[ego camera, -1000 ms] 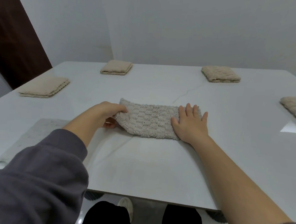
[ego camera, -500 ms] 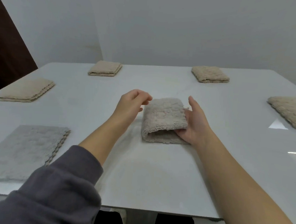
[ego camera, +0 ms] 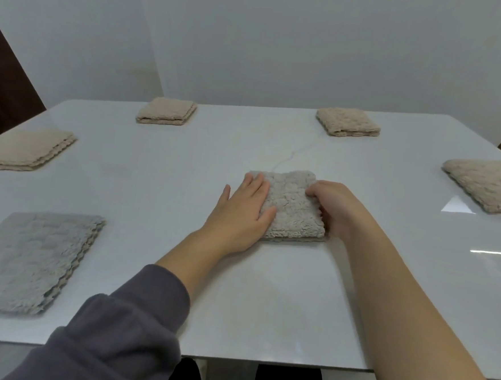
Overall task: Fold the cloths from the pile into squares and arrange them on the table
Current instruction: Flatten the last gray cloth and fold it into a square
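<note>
A beige fluffy cloth (ego camera: 294, 204), folded into a square, lies on the white table (ego camera: 236, 292) just ahead of me. My left hand (ego camera: 241, 213) rests flat on its left part with straight fingers. My right hand (ego camera: 335, 209) grips the cloth's right edge with curled fingers. A flat pile of grey cloths (ego camera: 28, 260) sits at the near left of the table.
Folded beige squares lie around the table: one at the left edge (ego camera: 23, 150), one at the far left (ego camera: 167, 111), one at the far right (ego camera: 347, 122), one at the right edge (ego camera: 488, 184). A dark door (ego camera: 1, 89) stands at the left.
The long cloth was folded over from left to right into a square. My left hand let go and now lies flat on it; my right hand moved to its right edge.
</note>
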A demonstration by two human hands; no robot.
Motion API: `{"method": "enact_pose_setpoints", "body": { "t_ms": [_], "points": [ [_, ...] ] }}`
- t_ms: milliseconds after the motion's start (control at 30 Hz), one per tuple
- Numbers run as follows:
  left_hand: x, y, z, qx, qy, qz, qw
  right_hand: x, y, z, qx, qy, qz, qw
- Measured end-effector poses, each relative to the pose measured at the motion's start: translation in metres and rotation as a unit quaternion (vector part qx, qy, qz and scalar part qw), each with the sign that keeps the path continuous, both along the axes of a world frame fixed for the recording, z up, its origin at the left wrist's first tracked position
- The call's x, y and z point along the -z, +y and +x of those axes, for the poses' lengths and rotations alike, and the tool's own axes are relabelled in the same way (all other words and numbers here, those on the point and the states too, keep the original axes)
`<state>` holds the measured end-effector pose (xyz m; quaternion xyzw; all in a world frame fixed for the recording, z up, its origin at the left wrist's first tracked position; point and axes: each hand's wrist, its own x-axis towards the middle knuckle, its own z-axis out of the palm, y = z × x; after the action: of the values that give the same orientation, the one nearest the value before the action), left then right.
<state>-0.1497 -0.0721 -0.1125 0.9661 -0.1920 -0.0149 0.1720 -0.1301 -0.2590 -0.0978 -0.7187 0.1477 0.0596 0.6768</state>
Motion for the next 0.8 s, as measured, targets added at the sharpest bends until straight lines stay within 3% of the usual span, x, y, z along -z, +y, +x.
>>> {"method": "enact_pose_setpoints", "body": {
  "t_ms": [200,500,633,700,800],
  "points": [
    [-0.005,-0.012,0.000,-0.025,-0.036,0.037,0.998,0.004,0.002,0.002,0.035,-0.122,-0.270,0.955],
    [0.008,-0.013,0.000,-0.015,-0.027,0.110,0.993,0.005,-0.003,0.000,0.045,-0.098,-0.417,0.902],
    [0.008,-0.016,-0.002,-0.018,-0.022,0.116,0.993,-0.004,0.014,0.001,0.025,-0.222,-0.472,0.853],
    [0.005,-0.014,0.000,-0.015,0.000,0.076,0.997,0.002,0.029,0.003,-0.072,-0.198,-0.508,0.835],
    [-0.003,-0.003,0.019,-0.043,-0.015,-0.074,0.996,0.017,0.031,0.005,-0.186,-0.069,-0.577,0.792]
  ]
}}
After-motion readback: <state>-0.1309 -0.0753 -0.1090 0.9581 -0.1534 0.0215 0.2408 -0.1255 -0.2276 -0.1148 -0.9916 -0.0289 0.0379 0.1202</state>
